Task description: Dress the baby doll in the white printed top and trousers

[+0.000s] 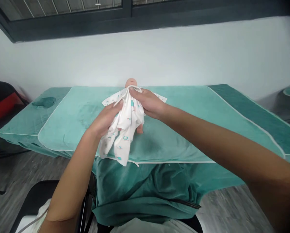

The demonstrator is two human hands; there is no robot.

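Observation:
A baby doll lies on its back on the teal-covered bed, head toward the wall. A white printed baby garment is bunched over its body, its legs hanging toward the bed's near edge. My left hand grips the garment's left side, fingers closed on the cloth. My right hand pinches the garment near the doll's neck. One small doll foot shows under the cloth.
The bed runs left to right against a white wall under a dark window frame. A teal pillow-like lump lies at the bed's left end. A black and red chair stands at far left. A black stool is by my knees.

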